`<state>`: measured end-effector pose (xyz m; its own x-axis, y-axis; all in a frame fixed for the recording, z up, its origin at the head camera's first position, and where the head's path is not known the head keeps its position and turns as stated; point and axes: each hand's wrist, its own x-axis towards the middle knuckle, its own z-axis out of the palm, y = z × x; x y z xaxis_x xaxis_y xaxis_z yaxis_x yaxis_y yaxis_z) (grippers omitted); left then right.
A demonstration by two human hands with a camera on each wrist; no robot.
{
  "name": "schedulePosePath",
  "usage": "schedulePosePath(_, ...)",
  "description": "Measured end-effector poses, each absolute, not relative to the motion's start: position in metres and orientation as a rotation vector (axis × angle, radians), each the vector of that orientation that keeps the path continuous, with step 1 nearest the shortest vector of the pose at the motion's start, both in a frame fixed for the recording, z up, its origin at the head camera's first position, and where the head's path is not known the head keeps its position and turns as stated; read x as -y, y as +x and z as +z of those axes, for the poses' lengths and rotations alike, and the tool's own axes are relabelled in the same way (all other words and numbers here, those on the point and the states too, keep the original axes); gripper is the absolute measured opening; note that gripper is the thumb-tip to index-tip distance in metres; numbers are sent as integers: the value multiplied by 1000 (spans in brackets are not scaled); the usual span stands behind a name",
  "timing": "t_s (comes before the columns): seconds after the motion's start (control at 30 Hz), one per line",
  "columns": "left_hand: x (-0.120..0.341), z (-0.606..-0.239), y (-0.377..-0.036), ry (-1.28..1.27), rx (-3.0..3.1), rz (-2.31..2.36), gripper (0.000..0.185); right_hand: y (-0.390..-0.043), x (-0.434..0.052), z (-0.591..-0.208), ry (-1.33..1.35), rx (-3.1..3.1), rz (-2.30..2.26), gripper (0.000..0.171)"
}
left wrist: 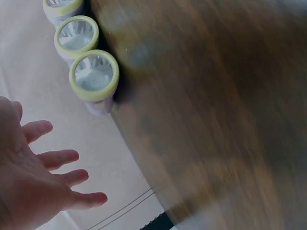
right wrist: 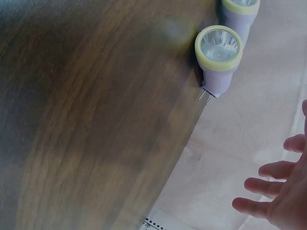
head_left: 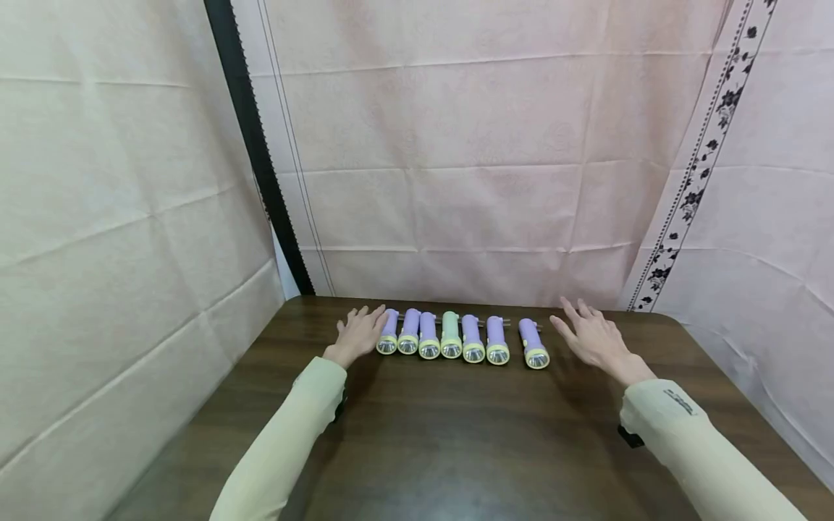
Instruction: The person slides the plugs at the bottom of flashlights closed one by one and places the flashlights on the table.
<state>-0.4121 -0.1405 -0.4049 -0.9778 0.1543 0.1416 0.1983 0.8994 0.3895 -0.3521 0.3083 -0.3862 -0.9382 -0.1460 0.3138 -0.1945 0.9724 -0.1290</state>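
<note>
Several small flashlights lie side by side near the far edge of the dark wooden table, lenses facing me. Most are purple with yellow rims; one is pale green. My left hand hovers open beside the leftmost flashlight, fingers spread, holding nothing. My right hand is open too, fingers spread, a short gap to the right of the rightmost flashlight, which lies slightly apart from the row.
Pinkish cloth hangs behind the table and on both sides. A dark vertical strip runs down at the back left. The table's near half is bare wood.
</note>
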Motion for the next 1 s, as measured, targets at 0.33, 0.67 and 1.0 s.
schedulePosePath(0.33,124,-406,-440,-303,2972,-691,54,-353,-310,-384,242,2828,222,66)
schedulePosePath(0.67,120,-414,-450,-142,3056,-758,53,-354,-304,-385,244,2849,223,64)
schedulePosePath(1.0,108,-424,-457,49,3043,-795,63,-355,-303,-391,229,2833,236,64)
